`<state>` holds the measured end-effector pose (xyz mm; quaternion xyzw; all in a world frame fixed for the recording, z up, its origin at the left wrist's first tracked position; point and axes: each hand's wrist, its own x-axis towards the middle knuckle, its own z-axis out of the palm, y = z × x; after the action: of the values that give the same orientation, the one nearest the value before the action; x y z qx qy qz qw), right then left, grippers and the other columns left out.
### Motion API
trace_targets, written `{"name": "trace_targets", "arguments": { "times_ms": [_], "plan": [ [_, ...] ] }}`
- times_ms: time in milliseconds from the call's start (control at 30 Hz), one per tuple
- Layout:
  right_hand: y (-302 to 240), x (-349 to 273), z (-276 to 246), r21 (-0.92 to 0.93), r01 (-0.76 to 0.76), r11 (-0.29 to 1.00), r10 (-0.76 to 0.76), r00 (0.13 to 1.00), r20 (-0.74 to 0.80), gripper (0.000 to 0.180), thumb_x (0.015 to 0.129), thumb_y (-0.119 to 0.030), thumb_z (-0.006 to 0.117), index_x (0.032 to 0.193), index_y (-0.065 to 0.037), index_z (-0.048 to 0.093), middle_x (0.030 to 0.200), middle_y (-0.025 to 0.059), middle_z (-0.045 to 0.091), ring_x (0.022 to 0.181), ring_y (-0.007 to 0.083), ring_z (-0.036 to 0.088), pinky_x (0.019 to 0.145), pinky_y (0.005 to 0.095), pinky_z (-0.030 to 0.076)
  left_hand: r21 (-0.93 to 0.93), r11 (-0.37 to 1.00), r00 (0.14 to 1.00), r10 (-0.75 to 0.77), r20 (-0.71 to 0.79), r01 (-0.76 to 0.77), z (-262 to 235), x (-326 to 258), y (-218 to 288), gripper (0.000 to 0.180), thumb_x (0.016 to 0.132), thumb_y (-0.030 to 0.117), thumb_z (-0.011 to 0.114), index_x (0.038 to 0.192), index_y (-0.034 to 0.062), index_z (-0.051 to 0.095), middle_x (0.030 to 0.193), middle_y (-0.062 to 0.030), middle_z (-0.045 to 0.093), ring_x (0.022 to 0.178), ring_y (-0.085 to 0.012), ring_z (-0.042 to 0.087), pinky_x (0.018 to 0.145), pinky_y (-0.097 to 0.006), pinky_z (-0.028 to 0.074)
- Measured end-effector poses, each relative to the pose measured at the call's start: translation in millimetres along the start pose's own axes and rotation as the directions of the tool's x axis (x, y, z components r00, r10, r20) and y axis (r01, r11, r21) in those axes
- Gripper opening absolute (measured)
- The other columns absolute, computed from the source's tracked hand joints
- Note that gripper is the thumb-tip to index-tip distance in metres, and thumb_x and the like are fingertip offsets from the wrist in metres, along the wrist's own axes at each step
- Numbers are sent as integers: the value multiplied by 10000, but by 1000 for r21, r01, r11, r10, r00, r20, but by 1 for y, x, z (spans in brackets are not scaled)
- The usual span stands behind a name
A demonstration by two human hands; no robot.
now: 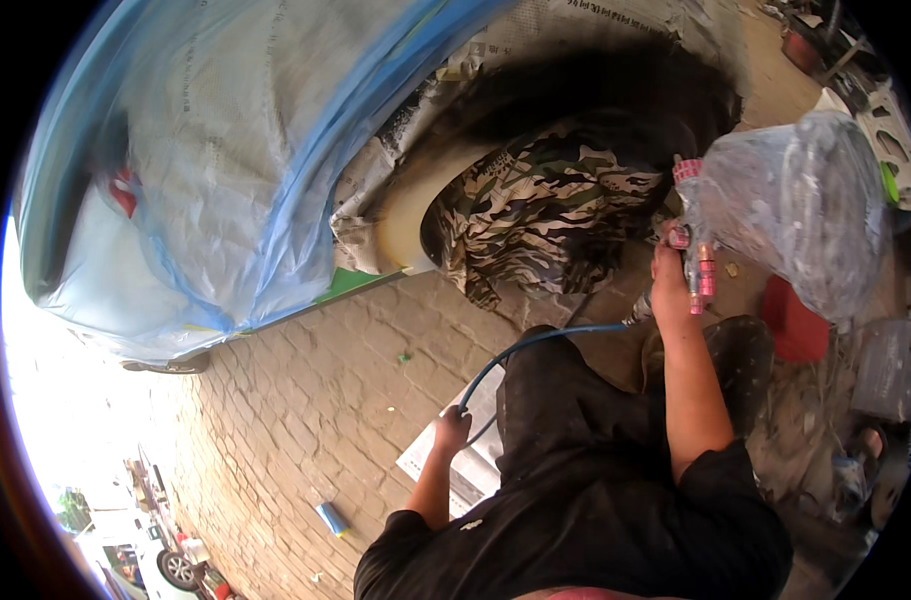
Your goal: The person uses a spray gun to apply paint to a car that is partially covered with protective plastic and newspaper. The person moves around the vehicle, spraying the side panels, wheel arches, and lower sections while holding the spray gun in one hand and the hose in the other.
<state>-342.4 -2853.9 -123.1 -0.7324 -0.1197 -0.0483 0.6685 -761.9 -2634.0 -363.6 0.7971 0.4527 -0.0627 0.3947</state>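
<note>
My right hand [667, 285] is wrapped round a spray gun [692, 262] with pink-red knobs. A large, cloudy translucent cup [796, 215] sits at the gun's far right side. From the gun's lower end a blue hose [548, 337] curves left, and my left hand [454, 430] is closed on it beside my knee. Ahead of the gun, a camouflage cloth [551, 205] covers what looks like a wheel in the arch of a vehicle. Black coating [596, 85] darkens the panel above that cloth. Masking paper [361, 215] and clear blue-edged plastic film [216, 130] cover the bodywork leftward.
Newspaper sheets [464, 482] lie on the paved floor [306, 400] under my left hand. A small blue piece [331, 518] lies farther left. Right of my knees are a red object [796, 322] and a clear plastic box [890, 370]. Another vehicle [161, 565] stands at lower left.
</note>
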Motion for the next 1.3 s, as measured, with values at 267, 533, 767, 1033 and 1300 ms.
{"name": "trace_targets", "arguments": {
  "times_ms": [267,533,767,1033,1300],
  "plan": [
    [-99,-57,100,160,74,984,-160,754,637,229,801,-18,558,1027,-47,580,896,132,685,797,306,668,701,351,515,-38,993,994,-109,-15,109,-10,-21,-10,368,855,283,607,1104,14,636,986,-247,672,963,-379,654,819,-420,510],
    [-85,-75,105,63,358,931,-296,645,705,427,771,-209,683,1125,-17,543,1031,204,623,957,411,604,800,448,497,-10,983,980,182,-74,-184,-3,-26,-11,369,866,231,599,1144,-12,596,826,-162,684,812,-273,682,745,-375,520],
    [-57,-55,72,128,234,964,-266,882,389,424,812,-219,672,1174,-28,561,1030,199,615,937,380,624,817,378,507,-105,994,998,-27,-50,22,2,-30,-2,348,856,245,610,1112,11,583,763,-185,640,749,-340,651,665,-418,501],
    [-27,-101,125,71,419,905,-348,634,691,429,751,-190,713,1114,-47,535,1090,198,602,977,418,592,828,460,488,-94,993,997,-71,9,71,13,-31,-11,362,860,201,618,1171,19,580,819,-117,651,719,-193,643,636,-345,527],
    [-33,-80,93,37,487,873,-407,683,607,553,749,-260,730,1198,-27,508,1076,193,595,977,399,590,834,426,489,-290,957,996,-1,-89,-25,21,-32,-57,384,870,231,604,1197,33,564,873,-124,669,761,-226,647,669,-370,530]
  ]
}}
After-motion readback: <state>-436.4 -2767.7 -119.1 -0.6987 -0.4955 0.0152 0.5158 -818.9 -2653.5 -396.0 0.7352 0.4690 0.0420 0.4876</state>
